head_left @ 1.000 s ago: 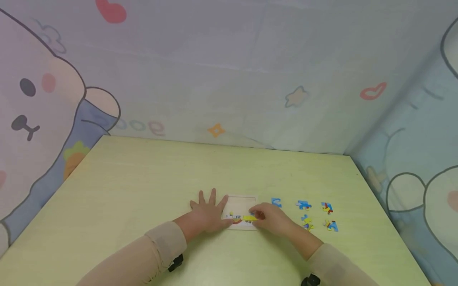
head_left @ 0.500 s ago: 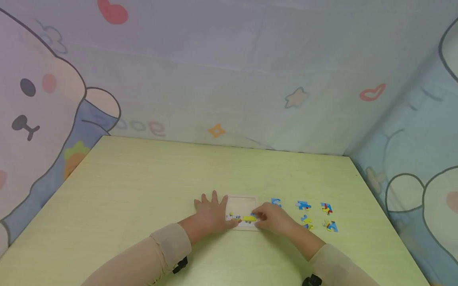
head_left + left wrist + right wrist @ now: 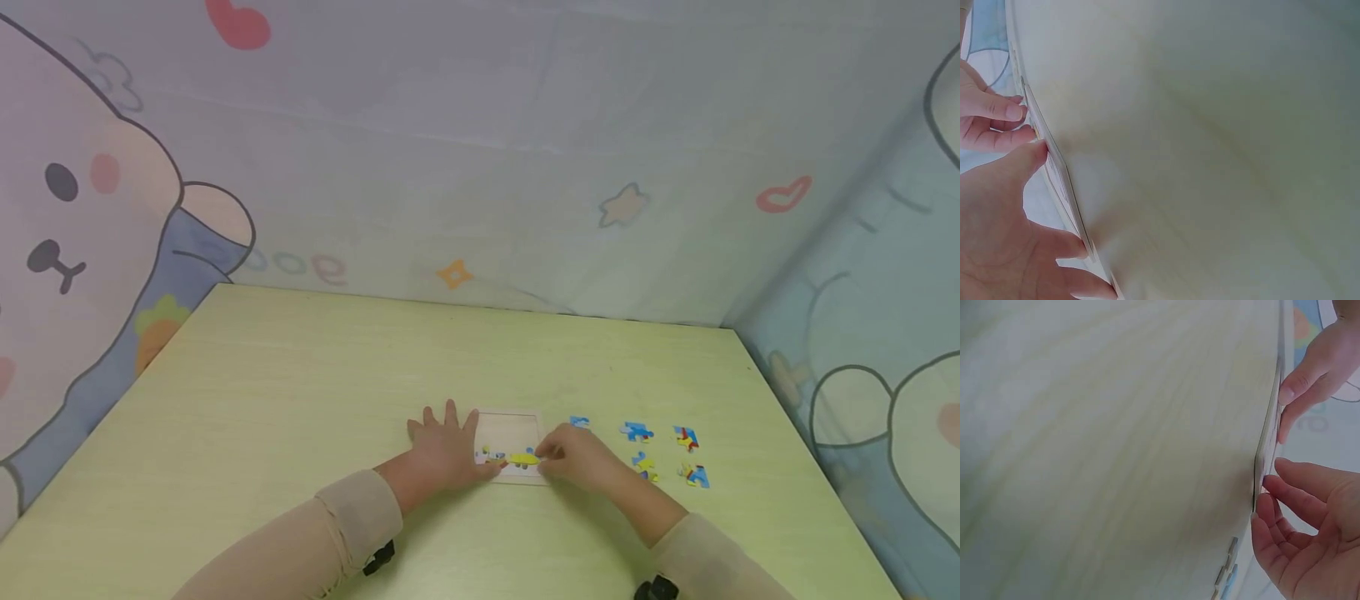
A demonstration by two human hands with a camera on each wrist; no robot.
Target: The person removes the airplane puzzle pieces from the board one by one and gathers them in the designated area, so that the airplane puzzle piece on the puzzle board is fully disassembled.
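In the head view a small wooden puzzle tray (image 3: 507, 427) lies on the table, with jigsaw pieces (image 3: 524, 457) in yellow, blue and white along its near edge. My left hand (image 3: 444, 454) is spread over its left side. The thumb lies on the near part of the tray, and fingertips touch its rim in the left wrist view. By the right edge, my right hand (image 3: 581, 458) has bent fingers and touches the tray with its index fingertip (image 3: 1268, 481). A gap shows between its thumb and index finger, with no piece visible there.
Several loose jigsaw pieces (image 3: 637, 431) in blue, yellow and red lie on the table (image 3: 337, 358) to the right of the tray. One blue piece (image 3: 579, 422) is just beyond my right hand. A printed cloth (image 3: 525, 167) stands behind the table.
My right hand has shifted slightly right, showing more of the yellow and blue piece at the tray's near edge. My left hand has slid a little to the right, then stayed.
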